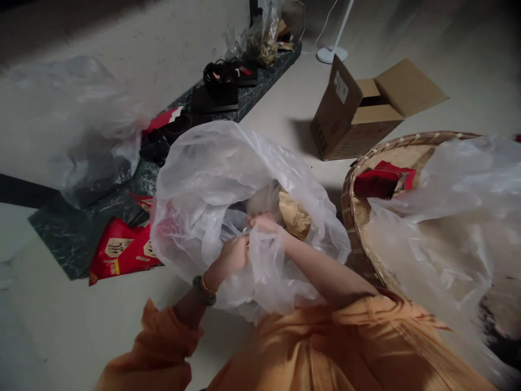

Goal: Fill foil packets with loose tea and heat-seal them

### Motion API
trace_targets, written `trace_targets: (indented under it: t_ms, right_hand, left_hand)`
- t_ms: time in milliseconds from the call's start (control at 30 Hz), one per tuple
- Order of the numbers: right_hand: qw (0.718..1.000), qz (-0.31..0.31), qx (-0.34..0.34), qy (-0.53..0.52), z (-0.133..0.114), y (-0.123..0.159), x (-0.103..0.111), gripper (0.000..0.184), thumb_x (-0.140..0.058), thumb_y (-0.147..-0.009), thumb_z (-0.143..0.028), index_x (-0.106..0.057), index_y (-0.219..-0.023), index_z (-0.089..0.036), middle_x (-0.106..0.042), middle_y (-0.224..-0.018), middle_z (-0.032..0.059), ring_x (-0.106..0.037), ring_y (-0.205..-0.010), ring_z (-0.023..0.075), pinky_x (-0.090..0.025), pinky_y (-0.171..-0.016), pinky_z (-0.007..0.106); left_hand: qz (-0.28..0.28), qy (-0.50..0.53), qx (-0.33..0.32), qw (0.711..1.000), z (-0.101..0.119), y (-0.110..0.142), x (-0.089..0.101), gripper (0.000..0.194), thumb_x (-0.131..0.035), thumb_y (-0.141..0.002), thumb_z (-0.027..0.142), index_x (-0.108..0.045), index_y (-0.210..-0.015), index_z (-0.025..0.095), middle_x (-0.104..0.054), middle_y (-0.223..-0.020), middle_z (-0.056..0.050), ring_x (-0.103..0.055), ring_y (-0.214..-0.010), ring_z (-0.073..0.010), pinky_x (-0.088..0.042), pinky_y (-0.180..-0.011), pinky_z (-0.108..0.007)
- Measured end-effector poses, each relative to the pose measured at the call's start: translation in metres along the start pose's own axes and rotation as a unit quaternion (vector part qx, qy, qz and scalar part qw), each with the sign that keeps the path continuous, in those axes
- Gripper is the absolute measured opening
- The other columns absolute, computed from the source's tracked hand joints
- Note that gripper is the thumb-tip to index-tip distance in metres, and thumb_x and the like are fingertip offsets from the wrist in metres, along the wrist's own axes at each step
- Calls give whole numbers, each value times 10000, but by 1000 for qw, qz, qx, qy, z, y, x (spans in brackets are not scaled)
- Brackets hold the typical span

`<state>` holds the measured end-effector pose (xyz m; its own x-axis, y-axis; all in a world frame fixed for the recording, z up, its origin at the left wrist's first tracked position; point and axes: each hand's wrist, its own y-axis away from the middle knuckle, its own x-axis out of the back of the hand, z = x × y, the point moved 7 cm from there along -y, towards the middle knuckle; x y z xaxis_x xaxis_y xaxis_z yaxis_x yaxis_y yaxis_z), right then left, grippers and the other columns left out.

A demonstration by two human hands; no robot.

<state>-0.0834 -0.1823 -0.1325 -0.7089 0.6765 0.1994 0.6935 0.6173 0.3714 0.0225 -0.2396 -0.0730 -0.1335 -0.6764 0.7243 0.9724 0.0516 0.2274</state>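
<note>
The left hand (231, 258) and right hand (264, 222) are both closed, pinching the gathered film of a clear plastic bag (203, 184) around brown paper (295, 214), with a woven basket (353, 212) just right and a cardboard box (345, 114) beyond.

Dim, flat indoor light fills the scene from no visible source, and the far left of the floor (69, 32) falls darkest. A soft shadow lies left of the cardboard box (345, 114). Pale sheen glints off the plastic bag (203, 184). Fine detail looks soft throughout, and the wide view bows toward the edges.
</note>
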Motion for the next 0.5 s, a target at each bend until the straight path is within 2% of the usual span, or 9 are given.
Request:
trace_targets:
  t_ms: [67, 167, 233, 267, 300, 367, 467, 500]
  right_hand:
    - [995, 4, -10, 103, 0, -7, 9, 163, -591, -888, -287, -636, -900, -131, -650, -957, 58, -611, -895, 156, -501, -817, 339]
    - [972, 15, -24, 235, -1, -20, 27, 100, -638, -816, -143, -664, -733, -93, -680, -855, 133, -621, -934, 204, -428, -868, 341]
    - [953, 21, -35, 299, -1, -29, 39, 75, -630, -775, -73, -678, -718, -66, -686, -840, 184, -628, -939, 241, -406, -867, 357]
    - [944, 23, -39, 327, -1, -33, 44, 70, -619, -774, -68, -685, -749, -65, -690, -854, 190, -632, -931, 246, -412, -860, 364]
    - [935, 23, -42, 352, -3, -37, 50, 79, -610, -778, -72, -689, -788, -70, -693, -869, 190, -636, -917, 248, -425, -848, 373]
    - [917, 20, -40, 395, -9, -39, 57, 120, -603, -778, -77, -690, -860, -69, -693, -885, 199, -640, -893, 263, -447, -821, 386]
    - [897, -6, 9, 441, -26, -26, 54, 280, -613, -745, -62, -664, -1021, -76, -674, -988, 210, -613, -973, 291, -436, -851, 381]
    - [888, -30, 54, 456, -33, -16, 45, 340, -610, -749, -68, -641, -1086, -104, -656, -1067, 193, -581, -1042, 285, -419, -889, 376]
  left_hand:
    - [4, -82, -7, 997, 6, -1, -12, 117, -542, -680, 82, -572, -637, 186, -604, -645, -78, -536, -774, -262, -367, -693, -359]
    - [4, -127, -93, 988, 19, 14, -19, 193, -446, -771, 81, -531, -639, 193, -592, -680, -75, -503, -792, -245, -357, -709, -366]
    - [-3, -143, -159, 977, 22, 29, -16, 202, -417, -766, 68, -493, -632, 197, -566, -676, -65, -481, -758, -225, -355, -687, -350]
    - [-3, -141, -172, 975, 20, 35, -12, 186, -423, -738, 63, -466, -619, 199, -549, -668, -60, -473, -743, -218, -351, -674, -342]
    - [-1, -133, -166, 977, 16, 39, -7, 167, -439, -706, 70, -433, -603, 201, -528, -655, -54, -466, -724, -212, -344, -655, -332]
    - [-6, -94, -111, 989, 4, 40, 2, 152, -467, -683, 124, -380, -590, 208, -482, -621, -30, -452, -669, -192, -325, -617, -313]
    - [-78, 42, 14, 996, -11, 28, 2, 261, -370, -840, 302, -384, -600, 202, -468, -588, 1, -468, -609, -160, -336, -613, -285]
    - [-102, 70, 56, 991, -13, 23, -1, 344, -309, -882, 359, -392, -590, 198, -475, -574, 5, -482, -602, -155, -344, -625, -281]
